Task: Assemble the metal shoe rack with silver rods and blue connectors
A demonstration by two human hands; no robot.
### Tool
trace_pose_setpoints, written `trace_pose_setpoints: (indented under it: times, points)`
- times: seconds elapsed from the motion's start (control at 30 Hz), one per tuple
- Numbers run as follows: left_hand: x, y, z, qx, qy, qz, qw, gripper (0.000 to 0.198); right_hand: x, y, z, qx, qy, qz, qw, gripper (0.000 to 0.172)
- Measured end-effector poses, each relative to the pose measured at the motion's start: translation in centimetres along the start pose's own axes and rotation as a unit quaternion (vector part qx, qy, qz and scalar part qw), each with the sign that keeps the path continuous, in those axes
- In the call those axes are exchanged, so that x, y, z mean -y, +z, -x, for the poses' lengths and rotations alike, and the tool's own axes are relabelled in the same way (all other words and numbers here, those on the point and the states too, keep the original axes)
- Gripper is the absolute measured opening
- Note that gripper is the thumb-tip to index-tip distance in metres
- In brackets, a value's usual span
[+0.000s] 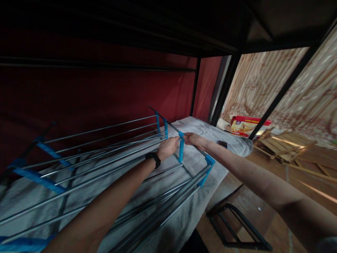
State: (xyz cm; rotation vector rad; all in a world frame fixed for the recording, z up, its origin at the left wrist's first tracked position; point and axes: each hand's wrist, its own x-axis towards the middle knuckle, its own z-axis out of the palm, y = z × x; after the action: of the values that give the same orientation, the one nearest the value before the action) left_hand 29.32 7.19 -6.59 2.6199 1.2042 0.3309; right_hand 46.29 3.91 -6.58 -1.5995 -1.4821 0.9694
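Note:
A rack of metal rods with blue plastic connectors lies on a grey cloth. My left hand, with a black band on the wrist, is closed round the end of a rod beside an upright blue connector. On the other side of that connector, my right hand pinches at its top, where a thin dark rod passes through. The fingertips of both hands are partly hidden. More blue connectors hold the rods at the left end of the rack.
The grey cloth covers a bed-like surface within a dark metal frame. A dark phone-like object rests near the right arm. Beyond are a red and yellow box, wooden slats and a small black ladder-like frame on the floor.

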Motion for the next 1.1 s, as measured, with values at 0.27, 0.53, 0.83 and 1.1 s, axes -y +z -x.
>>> trace_pose_setpoints:
  times: [0.27, 0.53, 0.83, 1.1]
  points:
    - [0.3, -0.4, 0.1, -0.005, -0.001, 0.006, 1.0, 0.038, 0.2, 0.3, 0.0, -0.001, 0.055, -0.086, 0.995, 0.017]
    - [0.1, -0.4, 0.5, -0.007, -0.018, -0.004, 1.0, 0.036, 0.0, 0.6, -0.5, -0.006, 0.07, -0.113, 0.991, 0.013]
    - [-0.9, -0.7, 0.6, -0.012, -0.038, -0.032, 0.999, 0.033, 0.0, 0.9, -0.7, -0.014, 0.083, -0.159, 0.984, 0.014]
    - [-1.5, 1.1, 6.3, -0.089, 0.198, -0.145, 0.965, 0.033, 0.7, 0.7, 0.0, 0.002, 0.063, -0.137, 0.989, 0.014]
